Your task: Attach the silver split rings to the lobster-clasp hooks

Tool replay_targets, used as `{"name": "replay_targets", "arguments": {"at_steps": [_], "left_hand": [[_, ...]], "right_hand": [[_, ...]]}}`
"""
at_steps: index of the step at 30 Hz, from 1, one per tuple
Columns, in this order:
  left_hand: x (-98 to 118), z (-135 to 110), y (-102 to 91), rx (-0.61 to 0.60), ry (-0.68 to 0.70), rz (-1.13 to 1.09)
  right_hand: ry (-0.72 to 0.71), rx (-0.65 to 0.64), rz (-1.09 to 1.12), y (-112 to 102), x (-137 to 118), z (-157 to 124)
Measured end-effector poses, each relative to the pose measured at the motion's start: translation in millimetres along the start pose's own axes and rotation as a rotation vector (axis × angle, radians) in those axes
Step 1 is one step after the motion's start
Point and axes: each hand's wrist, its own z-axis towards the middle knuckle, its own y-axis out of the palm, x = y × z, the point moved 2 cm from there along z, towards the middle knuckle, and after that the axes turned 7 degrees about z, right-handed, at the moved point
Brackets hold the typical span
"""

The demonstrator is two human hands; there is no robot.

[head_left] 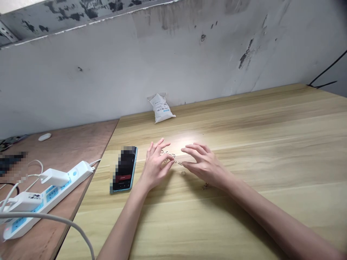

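Over a pale wood desk (257, 144), L hand (155, 168) curled, can't tell if pinching; R hand (202, 166) spread, both low around small silver rings + thin chain (169, 156); black phone in blue case (124, 169) parked left, out of the way.

Bare left hand (155, 168), bare right hand (204, 166), 2 slender forearms (271, 220)

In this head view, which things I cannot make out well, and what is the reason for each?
Small metal rings: too small in the head view; the left hand and right hand hide part of them.
Phone screen: blurred by pixelation.
Printed label on the white bag: too small to read.
Dark object: pixelated, cut off by the left edge.
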Motion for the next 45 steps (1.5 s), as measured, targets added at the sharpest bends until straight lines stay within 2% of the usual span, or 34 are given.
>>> {"name": "replay_targets", "arguments": {"at_steps": [3,9,15,24,30,38,45], "left_hand": [[-1.4,0.1,-0.6,0.020,-0.027,-0.005],[8.6,1.8,-0.9,0.020,0.001,-0.127],[13.7,3.0,-2.0,0.002,-0.013,-0.266],[15.5,2.3,-11.3,0.004,0.032,-0.267],[22.3,2.4,-1.4,0.006,0.141,-0.153],[20.7,0.6,6.8,0.012,0.118,-0.008],[24.2,1.6,12.3,0.071,0.144,0.071]], "right_hand": [[0.007,-0.057,0.036,1.6,0.9,0.1],[0.184,-0.011,0.135,5.3,-0.5,2.6],[0.179,-0.004,0.354,7.5,0.4,1.1],[0.232,-0.121,0.554,-4.3,3.8,1.2],[0.219,-0.258,0.432,1.0,7.1,-1.7],[0.213,-0.161,0.097,5.4,0.3,0.0],[0.193,-0.148,0.026,6.5,-6.9,2.6]]}}
